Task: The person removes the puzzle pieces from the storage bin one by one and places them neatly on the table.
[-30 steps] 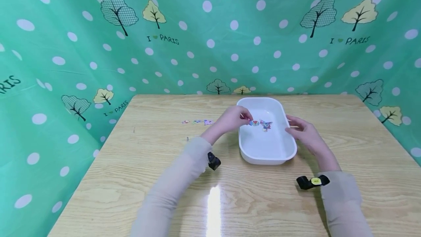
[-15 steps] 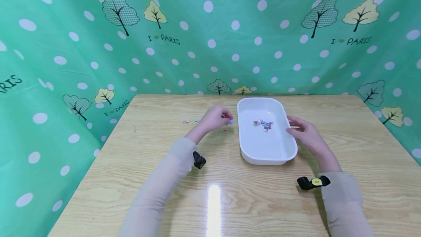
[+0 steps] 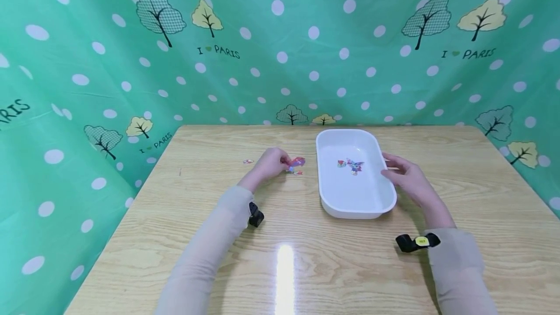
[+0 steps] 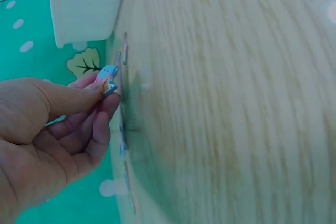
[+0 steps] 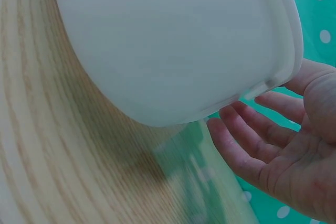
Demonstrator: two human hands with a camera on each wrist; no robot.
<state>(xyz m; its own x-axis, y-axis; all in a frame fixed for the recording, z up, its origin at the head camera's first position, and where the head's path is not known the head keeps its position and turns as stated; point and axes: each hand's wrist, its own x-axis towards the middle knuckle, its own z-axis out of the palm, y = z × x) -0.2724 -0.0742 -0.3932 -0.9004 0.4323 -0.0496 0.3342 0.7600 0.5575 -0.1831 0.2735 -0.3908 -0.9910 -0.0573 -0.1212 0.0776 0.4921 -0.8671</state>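
Observation:
My left hand (image 3: 270,163) pinches a small, flat, brightly printed piece (image 4: 107,78) in blue, pink and orange between thumb and fingertips, low over the table. Just right of those fingers lies a pink-purple piece (image 3: 298,161), with a smaller red-and-yellow piece (image 3: 299,173) nearer me. At right, my right hand (image 3: 407,176) grips the side of a white plastic basin (image 3: 356,203), thumb at the rim and fingers against the outer wall. Inside the basin are a red-and-green piece (image 3: 341,164) and a clump of multicoloured pieces (image 3: 355,166).
Another small piece (image 3: 248,162) lies on the wooden table (image 3: 341,266) left of my left hand. A green dotted curtain (image 3: 245,77) hangs behind the table and along its left side. Black wrist cameras (image 3: 256,216) sit on both sleeves.
My left hand has moved left from over the basin, with a small bluish piece at its fingertips, to above the table pieces. My right hand stays at the basin's right side.

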